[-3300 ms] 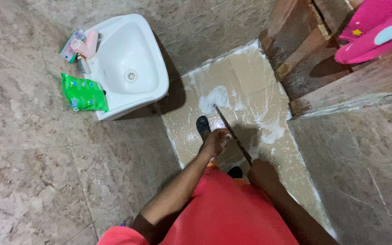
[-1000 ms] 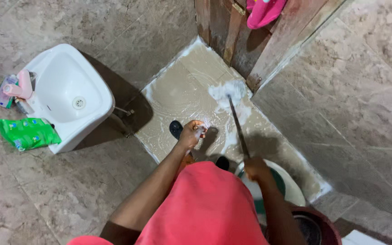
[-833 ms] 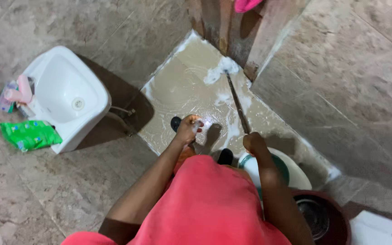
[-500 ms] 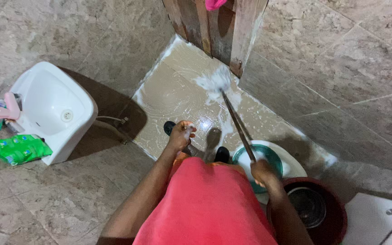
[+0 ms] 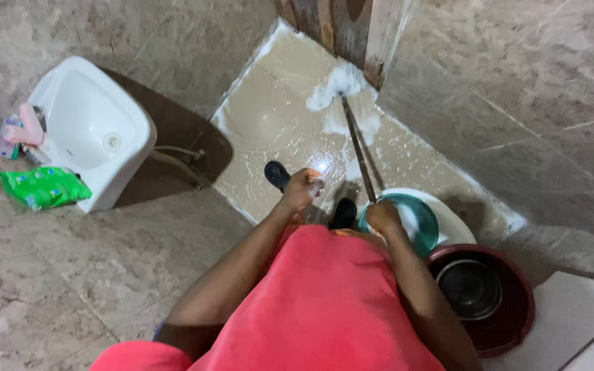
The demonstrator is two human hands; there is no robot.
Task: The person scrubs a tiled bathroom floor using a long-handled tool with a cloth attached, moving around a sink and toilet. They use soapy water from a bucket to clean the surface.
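My right hand [image 5: 382, 215] grips the top of a long dark brush handle [image 5: 357, 151]. Its soapy head [image 5: 337, 84] rests on the wet, foamy beige floor [image 5: 269, 117] close to the wooden door frame [image 5: 342, 27]. My left hand [image 5: 301, 189] hangs over the floor with its fingers curled around something small and foamy that I cannot make out. Both of my feet in dark sandals [image 5: 276, 174] stand on the wet floor below my hands. I wear a red garment.
A white wall sink [image 5: 91, 130] is at the left with a pink bottle [image 5: 29, 127] and a green packet [image 5: 42, 187] beside it. A teal-and-white basin [image 5: 414, 218] and a dark red bucket [image 5: 493, 302] stand at the right. Marbled tiled walls surround the floor.
The brush head slid back toward the door frame corner and my right hand rose along the handle. My view shifted, so more of the bucket shows.
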